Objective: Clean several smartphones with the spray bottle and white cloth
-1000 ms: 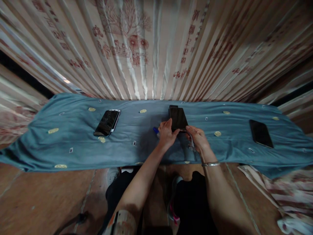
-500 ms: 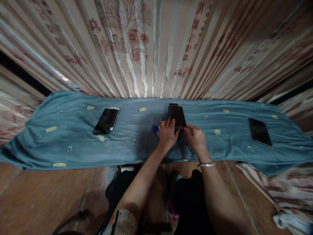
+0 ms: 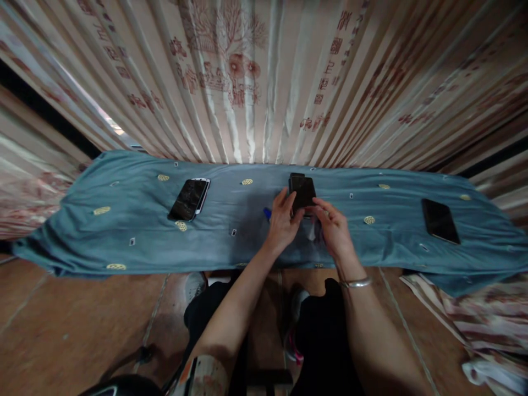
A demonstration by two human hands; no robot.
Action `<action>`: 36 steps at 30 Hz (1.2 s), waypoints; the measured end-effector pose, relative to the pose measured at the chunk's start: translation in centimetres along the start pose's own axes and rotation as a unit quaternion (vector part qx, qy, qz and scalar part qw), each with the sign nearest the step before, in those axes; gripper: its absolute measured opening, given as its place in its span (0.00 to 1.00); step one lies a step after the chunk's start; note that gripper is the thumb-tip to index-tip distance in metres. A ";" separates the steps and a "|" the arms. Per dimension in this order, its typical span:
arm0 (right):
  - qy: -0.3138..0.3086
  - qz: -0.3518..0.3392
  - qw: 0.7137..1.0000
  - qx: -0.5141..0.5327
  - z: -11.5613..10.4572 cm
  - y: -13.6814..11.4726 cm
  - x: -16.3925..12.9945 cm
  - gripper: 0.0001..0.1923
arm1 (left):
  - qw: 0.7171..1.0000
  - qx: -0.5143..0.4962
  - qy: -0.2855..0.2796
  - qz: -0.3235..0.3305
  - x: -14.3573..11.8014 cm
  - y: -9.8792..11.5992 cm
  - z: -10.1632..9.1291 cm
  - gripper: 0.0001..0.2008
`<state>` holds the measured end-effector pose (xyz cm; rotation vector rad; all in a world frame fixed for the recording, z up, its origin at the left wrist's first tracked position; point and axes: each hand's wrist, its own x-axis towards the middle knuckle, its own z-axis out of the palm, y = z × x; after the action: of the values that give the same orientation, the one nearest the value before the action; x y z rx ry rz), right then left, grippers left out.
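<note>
A dark phone (image 3: 304,190) lies near the middle of the cloth, over another dark flat piece whose edge shows behind it. My left hand (image 3: 284,221) grips its lower left corner, with the fingertips at the side and the thumb at the near edge. At the lower right corner, my right hand (image 3: 333,226) pinches a thin, clear piece of film (image 3: 312,230) that hangs below its fingers and is blurred. Beside my left fingers lies a small blue object (image 3: 267,213), partly covered by the hand.
Two phones (image 3: 188,199), one dark and one white-edged, overlap on the left. A black phone (image 3: 440,221) lies on the right. The blue-green cloth (image 3: 214,247) covers a long narrow surface. Behind it hangs a patterned curtain (image 3: 264,82).
My right fingers have lifted slightly from the phone's near edge, and clear film now shows below them. My left hand has shifted its fingers along the phone's left side. The view has shifted slightly.
</note>
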<state>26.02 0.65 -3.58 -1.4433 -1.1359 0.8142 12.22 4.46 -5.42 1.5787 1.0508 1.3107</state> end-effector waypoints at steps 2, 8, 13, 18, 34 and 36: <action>-0.030 0.051 0.991 0.120 1.4 -0.7 -0.5 0.24 | 0.993 -0.101 0.037 -0.052 -0.6 0.5 -0.8 0.19; -0.108 0.086 0.958 0.251 4.9 -2.5 -1.8 0.21 | 0.880 -0.368 0.036 -0.297 -3.8 1.8 -3.5 0.22; -0.128 0.075 0.953 0.266 7.8 -2.8 -2.5 0.23 | 0.866 -0.376 0.005 -0.331 -5.4 2.4 -6.3 0.22; -0.151 0.025 0.973 0.171 9.1 -2.4 -1.7 0.27 | 0.893 -0.318 0.063 -0.311 -5.5 2.2 -9.4 0.19; -0.166 -0.056 0.867 -0.466 10.2 -1.1 -0.3 0.14 | 0.875 -0.332 0.140 -0.323 -5.5 1.2 -15.0 0.18; -0.180 -0.049 0.881 -0.436 10.0 -1.3 0.0 0.15 | 0.884 -0.311 0.146 -0.317 -5.6 1.0 -15.5 0.18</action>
<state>16.49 3.80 -4.20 -1.9730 -2.0106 0.5097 -3.58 0.05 -4.17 0.4954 1.0514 1.2498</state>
